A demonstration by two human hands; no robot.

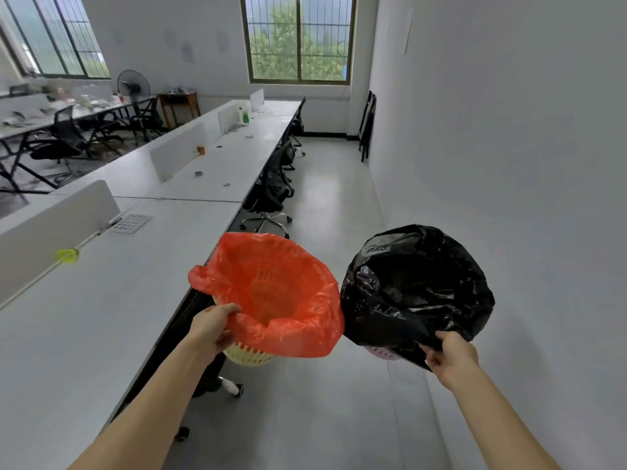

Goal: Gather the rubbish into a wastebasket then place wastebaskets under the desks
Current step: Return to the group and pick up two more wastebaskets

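My left hand (212, 329) grips the near rim of a yellow wastebasket (249, 357) lined with an orange bag (278, 293); its inside looks empty. My right hand (451, 352) pinches the near rim of a pink wastebasket (382, 353) lined with a black bag (417, 286). Both baskets hang in the air side by side over the aisle floor, touching at their rims. The long white desk (101, 317) lies to the left, its edge beside the orange-lined basket.
Black office chairs (271, 191) are tucked along the desk's right side, and one chair's casters (234, 388) show below my left arm. A white wall (509, 164) closes the aisle on the right. Small items, a keypad (132, 222) and bottles sit on the desk.
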